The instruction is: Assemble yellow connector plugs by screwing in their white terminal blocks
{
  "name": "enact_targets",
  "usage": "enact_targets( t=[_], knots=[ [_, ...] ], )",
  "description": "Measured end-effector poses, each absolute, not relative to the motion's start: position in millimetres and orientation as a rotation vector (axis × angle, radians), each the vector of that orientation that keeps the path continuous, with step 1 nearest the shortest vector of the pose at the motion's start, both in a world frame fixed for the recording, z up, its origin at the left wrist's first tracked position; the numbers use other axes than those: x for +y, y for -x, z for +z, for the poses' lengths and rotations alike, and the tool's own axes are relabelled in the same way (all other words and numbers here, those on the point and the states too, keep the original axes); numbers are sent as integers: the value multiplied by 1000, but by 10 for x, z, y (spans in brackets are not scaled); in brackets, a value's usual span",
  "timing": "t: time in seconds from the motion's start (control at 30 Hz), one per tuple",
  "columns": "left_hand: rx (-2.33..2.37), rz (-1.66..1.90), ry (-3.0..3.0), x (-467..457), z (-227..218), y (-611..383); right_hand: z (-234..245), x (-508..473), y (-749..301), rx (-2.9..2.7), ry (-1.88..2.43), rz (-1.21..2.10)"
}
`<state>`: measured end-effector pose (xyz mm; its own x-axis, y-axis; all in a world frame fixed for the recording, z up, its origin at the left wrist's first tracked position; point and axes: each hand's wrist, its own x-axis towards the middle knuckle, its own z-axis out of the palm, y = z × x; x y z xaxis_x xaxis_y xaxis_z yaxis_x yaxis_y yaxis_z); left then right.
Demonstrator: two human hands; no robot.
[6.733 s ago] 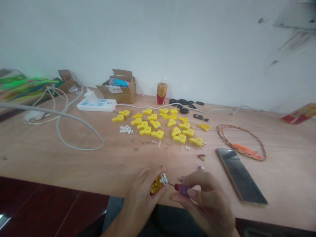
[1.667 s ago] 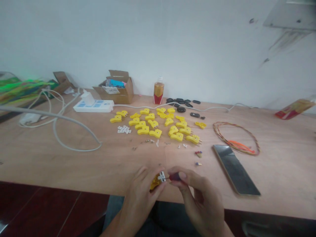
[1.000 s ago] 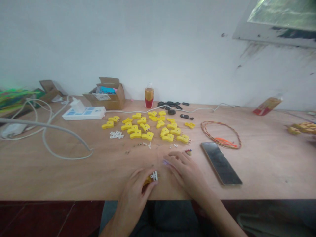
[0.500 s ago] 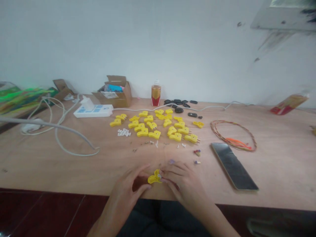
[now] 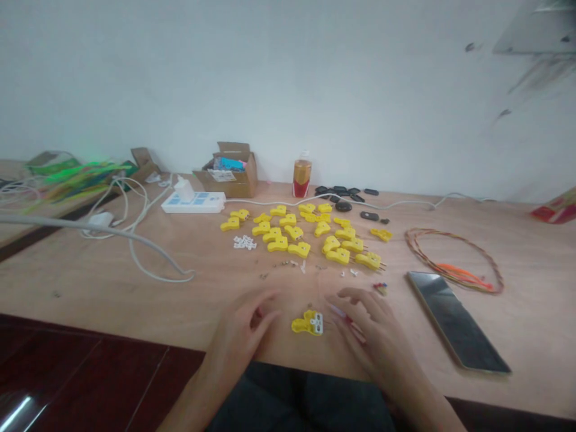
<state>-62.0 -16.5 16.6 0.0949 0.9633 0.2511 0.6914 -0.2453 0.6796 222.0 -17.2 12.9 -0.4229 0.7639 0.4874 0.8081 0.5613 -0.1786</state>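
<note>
Lying flat on the plywood table [image 5: 135, 312], a yellow connector [image 5: 302, 325] with its white terminal block [image 5: 317, 323] facing up, touching neither hand. Left hand [image 5: 240, 333] open, empty, just beside it. Right hand [image 5: 373, 327] half-curled at a small screwdriver [image 5: 342, 317], grip unclear. More yellow connectors [image 5: 279, 243] lie beyond; phone [image 5: 456, 321] to the right.

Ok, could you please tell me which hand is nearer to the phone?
The right hand is nearer, just left of the phone, not touching it. The left hand is farther left, past the yellow connector.
</note>
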Motion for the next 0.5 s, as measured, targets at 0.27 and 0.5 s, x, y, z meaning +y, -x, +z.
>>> enact_targets(
  t=[0.27, 0.5],
  knots=[
    [1590, 886, -2158, 452, 504, 665, 82, -36, -2363, -2487, 1371, -103],
    [1294, 543, -2500, 925, 488, -24, 350, -109, -2569, -2228, 1352, 63]
  ],
)
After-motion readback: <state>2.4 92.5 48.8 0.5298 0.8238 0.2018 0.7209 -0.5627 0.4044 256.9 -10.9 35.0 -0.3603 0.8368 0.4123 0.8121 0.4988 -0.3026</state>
